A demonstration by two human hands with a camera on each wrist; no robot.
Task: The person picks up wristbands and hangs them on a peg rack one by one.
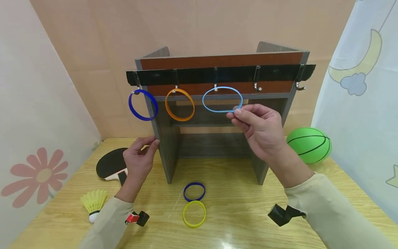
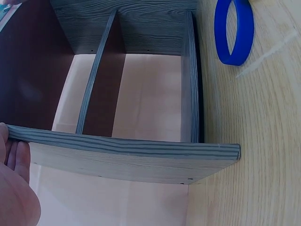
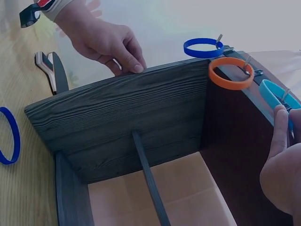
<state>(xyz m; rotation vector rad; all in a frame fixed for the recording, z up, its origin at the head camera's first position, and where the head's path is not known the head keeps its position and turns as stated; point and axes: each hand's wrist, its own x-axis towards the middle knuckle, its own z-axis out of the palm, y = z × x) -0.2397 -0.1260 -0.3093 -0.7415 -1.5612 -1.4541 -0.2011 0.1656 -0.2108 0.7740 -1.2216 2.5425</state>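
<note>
My right hand point(image 1: 264, 129) pinches the lower right edge of a light blue wristband point(image 1: 217, 111) between thumb and fingers. The band's upper side overlaps the middle hook point(image 1: 216, 88) of a black strip point(image 1: 196, 76) on a grey wooden shelf. Lower down, my left hand point(image 1: 140, 159) grips the front edge of the shelf's left side panel point(image 1: 168, 148), thumb on the inner face in the right wrist view. A blue wristband point(image 1: 154, 103) hangs from the leftmost hook, and an orange wristband point(image 1: 192, 107) from the one beside it.
Two more hooks, including the far-right hook point(image 1: 300, 87), sit along the strip. In front of the shelf lie a dark blue wristband point(image 1: 194, 183) and a yellow wristband point(image 1: 194, 226). A table tennis paddle point(image 1: 110, 164) and shuttlecock point(image 1: 94, 202) lie left; a green ball point(image 1: 309, 145) rests right.
</note>
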